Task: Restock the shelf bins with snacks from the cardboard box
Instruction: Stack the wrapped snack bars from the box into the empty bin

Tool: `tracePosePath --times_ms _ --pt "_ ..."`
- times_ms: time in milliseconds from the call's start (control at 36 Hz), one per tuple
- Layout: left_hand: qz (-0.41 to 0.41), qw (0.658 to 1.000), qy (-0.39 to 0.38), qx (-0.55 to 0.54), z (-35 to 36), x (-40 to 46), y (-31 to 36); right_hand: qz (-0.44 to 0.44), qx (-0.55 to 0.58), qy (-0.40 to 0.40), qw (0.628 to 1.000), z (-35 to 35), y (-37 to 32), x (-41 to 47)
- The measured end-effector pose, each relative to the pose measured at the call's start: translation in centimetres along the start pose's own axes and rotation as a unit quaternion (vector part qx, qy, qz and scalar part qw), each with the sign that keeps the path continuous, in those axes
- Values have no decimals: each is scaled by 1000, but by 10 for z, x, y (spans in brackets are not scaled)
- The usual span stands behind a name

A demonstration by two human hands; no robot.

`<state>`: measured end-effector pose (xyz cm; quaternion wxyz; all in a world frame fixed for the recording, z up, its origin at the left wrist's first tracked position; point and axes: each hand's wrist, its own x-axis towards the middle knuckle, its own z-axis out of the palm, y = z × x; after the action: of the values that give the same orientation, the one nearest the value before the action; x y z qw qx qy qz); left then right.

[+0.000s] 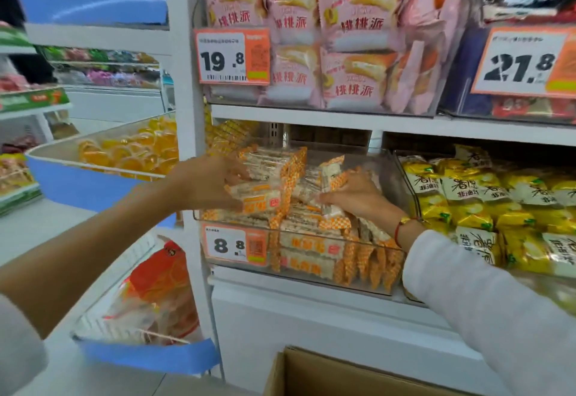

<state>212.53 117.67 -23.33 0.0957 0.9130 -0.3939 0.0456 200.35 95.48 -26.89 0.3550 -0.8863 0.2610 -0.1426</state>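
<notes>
Both hands inside clear bin [311, 277] with 8.8 price tag [235, 244]. Left hand [208, 182] grips orange-checked snack packs [265, 177] above bin's left side. Right hand [355, 196] pinches one pack [332, 177] at bin's middle. Cardboard box [327, 374] below bin.

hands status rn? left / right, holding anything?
Left hand: grips an orange-checkered snack pack above the clear bin.
Right hand: fingers curled on an upright snack pack in that bin.

This is a shop. White shelves [311, 115] carry clear bins [311, 280] of packaged snacks [352, 21]. Orange price tags [233, 56] hang in front.
</notes>
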Motion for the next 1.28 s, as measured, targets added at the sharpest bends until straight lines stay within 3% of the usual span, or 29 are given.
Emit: tracePosePath --times_ms 111,250,417,583,667,750,889,1056,1167,1222,1278 --pt "28 980 -39 194 9 3 16 -9 4 15 1000 4 -2 0" --pt "28 962 -53 265 23 10 26 5 24 19 1000 4 -3 0" --pt "77 966 65 238 16 25 15 2 81 83 993 -19 0 -1" --pt "93 975 27 202 33 58 6 15 143 82 986 -39 -1 -9" --pt "82 967 27 241 44 72 6 20 164 68 984 -37 3 -7" --pt "41 964 47 258 54 77 12 23 175 50 983 -33 10 -5" --pt "-17 983 69 171 59 75 26 8 178 10 984 -22 11 1" --pt "-12 976 218 10 58 52 32 -16 100 -31 994 -11 3 6" --pt "55 986 143 -72 60 35 35 -74 -99 -26 992 -3 -3 1" --pt "66 994 77 -40 61 31 38 -95 -202 5 975 -1 -6 -2" --pt "57 998 23 8 63 30 41 -97 -232 8 968 -4 -6 -5"
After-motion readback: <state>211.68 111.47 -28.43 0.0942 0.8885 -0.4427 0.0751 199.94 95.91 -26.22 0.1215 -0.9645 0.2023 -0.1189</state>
